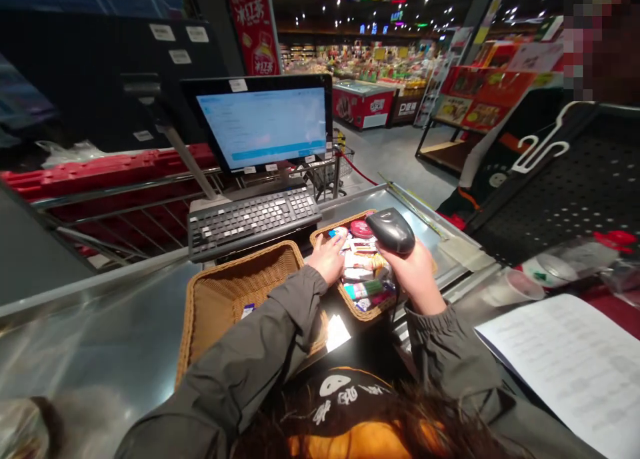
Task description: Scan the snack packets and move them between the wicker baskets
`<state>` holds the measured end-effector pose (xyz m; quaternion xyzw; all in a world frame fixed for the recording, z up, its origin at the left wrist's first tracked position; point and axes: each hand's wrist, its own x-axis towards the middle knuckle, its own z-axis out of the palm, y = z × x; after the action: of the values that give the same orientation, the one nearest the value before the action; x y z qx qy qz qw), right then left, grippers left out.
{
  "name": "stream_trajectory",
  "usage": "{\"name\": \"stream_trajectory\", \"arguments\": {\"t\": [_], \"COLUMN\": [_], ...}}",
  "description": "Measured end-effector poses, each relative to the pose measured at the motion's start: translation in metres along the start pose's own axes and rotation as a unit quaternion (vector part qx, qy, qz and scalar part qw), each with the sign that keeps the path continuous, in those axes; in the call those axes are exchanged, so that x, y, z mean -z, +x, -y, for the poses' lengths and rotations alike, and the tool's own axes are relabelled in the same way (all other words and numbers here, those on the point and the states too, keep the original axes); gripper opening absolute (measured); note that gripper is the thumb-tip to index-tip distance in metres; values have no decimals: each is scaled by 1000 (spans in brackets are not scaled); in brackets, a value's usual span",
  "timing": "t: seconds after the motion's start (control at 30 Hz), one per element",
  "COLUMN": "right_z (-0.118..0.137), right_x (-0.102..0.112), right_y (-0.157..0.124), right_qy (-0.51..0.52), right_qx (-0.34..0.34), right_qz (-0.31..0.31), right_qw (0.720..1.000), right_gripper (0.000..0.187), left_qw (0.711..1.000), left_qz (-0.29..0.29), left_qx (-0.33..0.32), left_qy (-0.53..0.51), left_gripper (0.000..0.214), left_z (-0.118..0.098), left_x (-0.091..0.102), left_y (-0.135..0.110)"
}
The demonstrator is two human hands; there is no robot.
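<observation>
My right hand (415,276) is wrapped around a black handheld barcode scanner (391,230), held over the right wicker basket (367,312). Small packaged goods fill that basket, among them a round red container (361,229), pale wrapped packets (361,260) and a green-and-blue tube-shaped package (364,290). At the basket's left rim, my left hand (327,256) has its fingers closed about a small blue-and-white packet (339,232), partly hidden by them. Under my left forearm stands a larger wicker basket (240,272). One small purple-and-white packet (249,310) lies in it.
A keyboard (255,216) and a lit monitor (265,126) stand behind the baskets on the metal counter (125,319). On the right are printed sheets (570,359), a plastic cup (515,287) and a black perforated panel (575,172). Another person (505,152) stands beyond it.
</observation>
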<state>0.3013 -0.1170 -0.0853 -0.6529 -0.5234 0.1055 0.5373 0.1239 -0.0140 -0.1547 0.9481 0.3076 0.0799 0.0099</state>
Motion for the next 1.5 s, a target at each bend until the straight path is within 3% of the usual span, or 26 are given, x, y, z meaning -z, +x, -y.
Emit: {"name": "stream_trajectory", "arguments": {"t": [0.13,0.3,0.43,0.6,0.87,1.0,1.13,1.3,1.5], "right_z": [-10,-21,-20,-12,22,55,80,91,97], "right_x": [11,14,13,5,-16,-30,-50,-69,-78], "right_y": [5,11,16,17,27,35,34,26,20], "right_qy": [-16,-25,-17,9,30,43,44,46,39], "right_qx": [1,-21,-33,-26,51,105,167,200,209], "right_qz": [-11,-20,-18,-18,0,6,31,61,61], "right_qw": [1000,999,999,999,998,994,985,977,975], "right_gripper": [41,40,39,38,40,41,37,32,35], "left_qw": [1000,999,999,990,940,909,891,880,874], "left_qz": [5,-5,-36,-144,-317,-385,-415,-425,-427], "left_qx": [-18,-12,-11,-2,123,159,167,181,186], "left_qy": [-7,-35,-30,-10,18,34,72,109,136], "left_gripper": [26,30,35,29,23,22,21,20,21], "left_z": [-5,-1,9,34,78,90,94,96,98], "left_x": [-19,-22,-3,39,94,107,113,119,127], "left_y": [25,26,15,-16,-77,-101,-118,-133,-143]}}
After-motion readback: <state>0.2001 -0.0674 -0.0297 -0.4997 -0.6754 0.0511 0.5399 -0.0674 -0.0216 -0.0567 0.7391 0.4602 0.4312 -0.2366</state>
